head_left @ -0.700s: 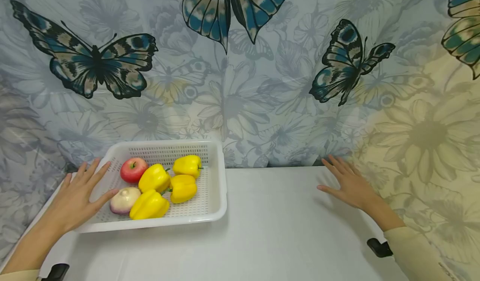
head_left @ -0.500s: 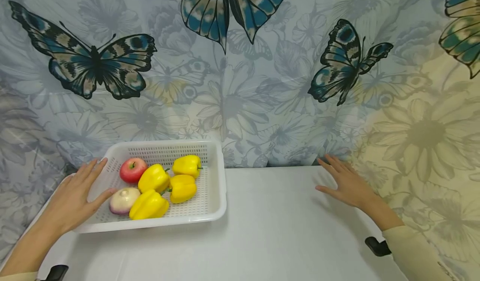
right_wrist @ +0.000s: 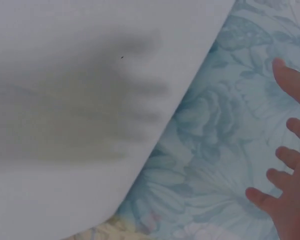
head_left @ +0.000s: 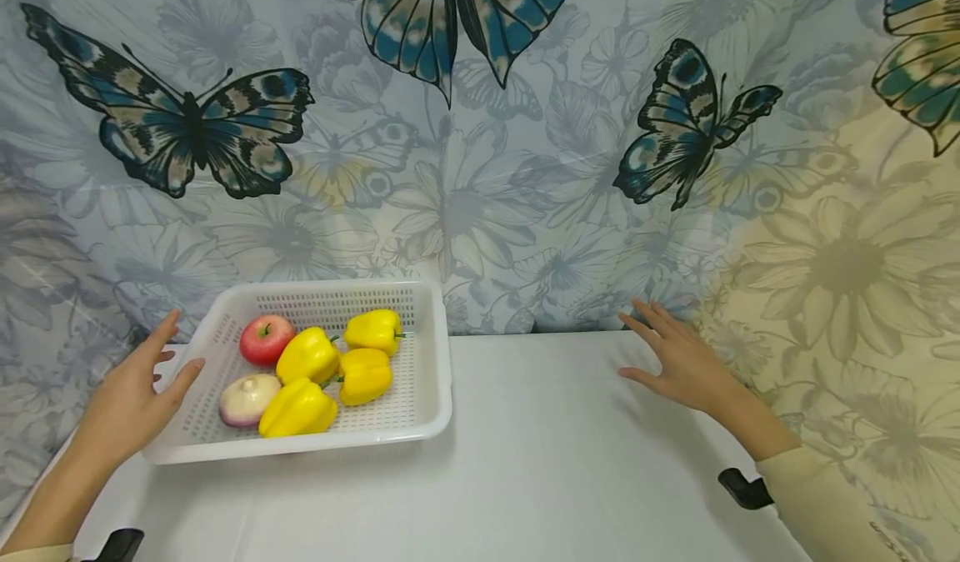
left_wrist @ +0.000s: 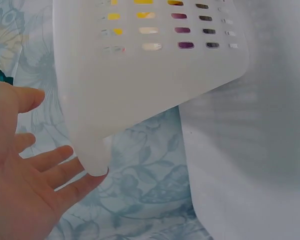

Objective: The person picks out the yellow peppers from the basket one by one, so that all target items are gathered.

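A white plastic basket (head_left: 300, 447) with slotted walls stands on the left of the table. It holds several yellow bell peppers (head_left: 308, 356), a red apple (head_left: 267, 339) and a pale onion with a purple base (head_left: 250, 400). My left hand (head_left: 131, 399) is at the basket's left side, thumb apart from the curving fingers. In the left wrist view the left hand's fingers (left_wrist: 60, 172) lie by a lower corner of the basket; whether they touch it I cannot tell. My right hand (head_left: 678, 364) hovers over the table's right side, fingers spread and holding nothing.
The white table (head_left: 525, 462) ends at the back against a hanging cloth (head_left: 510, 195) printed with butterflies and flowers. A black wrist-worn piece (head_left: 745, 489) juts from the right sleeve, and another black piece (head_left: 120, 544) shows by the left wrist.
My left hand has drawn left from above the basket's rim, its fingers now closer together and more bent. My right hand has shifted slightly left and up. The basket and its contents stay put.
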Demonstrator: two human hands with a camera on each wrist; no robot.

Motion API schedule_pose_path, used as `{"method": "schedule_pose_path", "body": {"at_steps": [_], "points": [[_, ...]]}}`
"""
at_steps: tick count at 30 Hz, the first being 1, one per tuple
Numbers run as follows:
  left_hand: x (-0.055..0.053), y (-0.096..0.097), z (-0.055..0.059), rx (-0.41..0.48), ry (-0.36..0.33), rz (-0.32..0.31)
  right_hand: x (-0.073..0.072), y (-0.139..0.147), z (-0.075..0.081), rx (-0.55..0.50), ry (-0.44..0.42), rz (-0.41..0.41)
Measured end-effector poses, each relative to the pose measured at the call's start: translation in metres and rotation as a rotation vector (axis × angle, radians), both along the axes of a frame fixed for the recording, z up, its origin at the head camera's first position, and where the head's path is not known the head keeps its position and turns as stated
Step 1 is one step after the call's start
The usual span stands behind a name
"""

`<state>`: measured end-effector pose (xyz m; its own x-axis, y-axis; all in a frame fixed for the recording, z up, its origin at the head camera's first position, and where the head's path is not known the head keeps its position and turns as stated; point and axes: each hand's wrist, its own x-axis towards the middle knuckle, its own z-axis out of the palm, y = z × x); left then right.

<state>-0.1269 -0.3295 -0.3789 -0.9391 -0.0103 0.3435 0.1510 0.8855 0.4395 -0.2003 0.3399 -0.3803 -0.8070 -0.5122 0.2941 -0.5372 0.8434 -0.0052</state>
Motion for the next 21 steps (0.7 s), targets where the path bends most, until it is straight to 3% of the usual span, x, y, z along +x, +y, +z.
{"method": "schedule_pose_path", "body": {"at_steps": [4,10,21], "points": [[0.001,0.0,0.0,0.009,0.013,0.003,0.0,-0.007,0.003,0.003,0.011,0.012],[0.002,-0.002,-0.005,-0.023,-0.022,0.034,0.001,-0.017,0.005,0.022,0.057,0.045],[0.004,-0.002,-0.013,-0.032,-0.062,0.064,0.005,-0.035,0.02,-0.002,0.04,0.098]]}}
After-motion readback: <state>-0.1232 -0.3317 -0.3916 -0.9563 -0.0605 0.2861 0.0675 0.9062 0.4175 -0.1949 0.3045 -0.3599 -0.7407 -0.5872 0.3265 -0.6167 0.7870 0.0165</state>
